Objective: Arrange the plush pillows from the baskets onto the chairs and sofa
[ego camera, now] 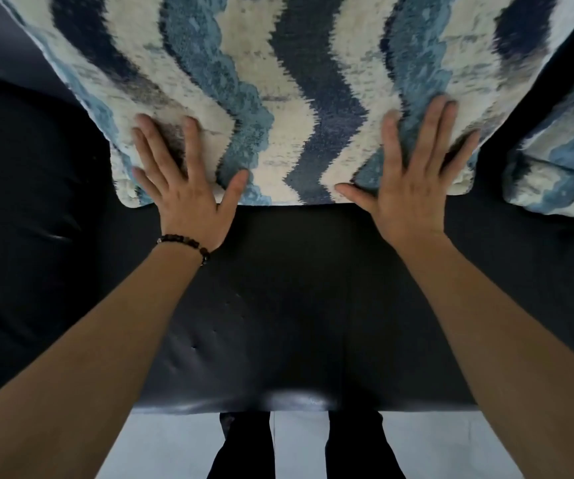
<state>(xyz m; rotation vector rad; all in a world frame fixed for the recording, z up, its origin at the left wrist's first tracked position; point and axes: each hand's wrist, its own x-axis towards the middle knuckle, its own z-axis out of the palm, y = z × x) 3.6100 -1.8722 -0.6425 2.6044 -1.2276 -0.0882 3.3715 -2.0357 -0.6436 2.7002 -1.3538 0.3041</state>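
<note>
A large plush pillow (285, 84) with wavy blue, navy and cream stripes leans against the back of a dark leather sofa (296, 305), its lower edge resting on the seat. My left hand (185, 181), with a bead bracelet at the wrist, lies flat on the pillow's lower left part, fingers spread. My right hand (413, 174) presses flat on its lower right part, fingers spread too. Neither hand grips the fabric. A second pillow (562, 171) of the same pattern stands to the right, partly cut off by the frame edge.
The sofa's dark padded armrest (26, 202) rises at the left. The seat's front edge runs across the bottom, with pale floor (161, 447) below it and the person's dark trouser legs (299, 447) standing close to the sofa.
</note>
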